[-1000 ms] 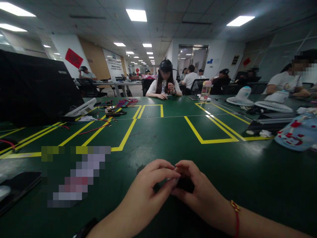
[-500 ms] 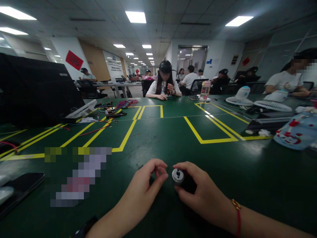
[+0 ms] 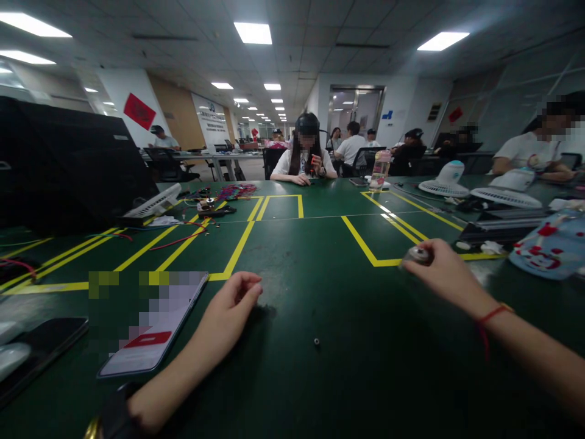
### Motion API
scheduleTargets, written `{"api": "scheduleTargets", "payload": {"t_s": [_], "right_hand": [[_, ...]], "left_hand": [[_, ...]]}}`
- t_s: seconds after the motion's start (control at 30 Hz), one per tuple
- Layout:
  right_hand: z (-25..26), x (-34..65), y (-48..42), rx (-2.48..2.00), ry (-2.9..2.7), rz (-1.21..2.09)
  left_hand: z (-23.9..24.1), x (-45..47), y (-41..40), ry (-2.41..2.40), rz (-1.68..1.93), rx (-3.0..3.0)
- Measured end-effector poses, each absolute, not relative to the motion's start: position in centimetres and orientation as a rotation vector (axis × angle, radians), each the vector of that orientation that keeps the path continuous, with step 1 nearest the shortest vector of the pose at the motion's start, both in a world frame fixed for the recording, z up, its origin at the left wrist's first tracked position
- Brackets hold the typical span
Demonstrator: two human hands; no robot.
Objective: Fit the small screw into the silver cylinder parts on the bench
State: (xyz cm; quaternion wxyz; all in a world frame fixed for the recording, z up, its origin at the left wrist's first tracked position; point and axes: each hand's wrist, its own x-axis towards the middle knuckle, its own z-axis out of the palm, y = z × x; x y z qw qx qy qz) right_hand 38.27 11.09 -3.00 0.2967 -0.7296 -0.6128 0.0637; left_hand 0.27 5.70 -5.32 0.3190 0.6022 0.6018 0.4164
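Observation:
My right hand [image 3: 441, 268] has its thumb and fingers closed round a short dark cylinder [image 3: 418, 255] with a silvery metal top. It holds the cylinder over the yellow taped line at the right, blurred by motion; whether the cylinder touches the table is not clear. Left of centre, my left hand [image 3: 231, 308] hovers above or rests at the green table [image 3: 283, 378], fingers curled in and thumb tip close to the index finger. Nothing shows in that hand. Between the two hands a tiny round part [image 3: 316, 342] with a hole lies on the table.
A phone [image 3: 146, 341] lies beside my left forearm. A mouse [image 3: 13, 360] is at the left edge, near a black monitor [image 3: 77, 164] and loose wires [image 3: 235, 192]. White fans [image 3: 443, 183] and a blue patterned bag [image 3: 548, 247] stand right. A person [image 3: 304, 152] sits opposite.
My right hand has carried the cylinder right and forward, away from the middle. My left hand has drawn left. The tiny round part now shows on the table between them.

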Motion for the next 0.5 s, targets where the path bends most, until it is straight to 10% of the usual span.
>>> {"api": "scheduleTargets", "payload": {"t_s": [0.37,0.5], "right_hand": [[-3.3,41.6,11.8,-2.101,-1.682,-0.646],[-3.7,31.6,7.1,-1.395,-2.324,-0.17]], "left_hand": [[-6.3,-0.6,6.6,1.608,1.174,1.45],[-6.3,-0.6,6.6,1.638,1.162,1.477]]}}
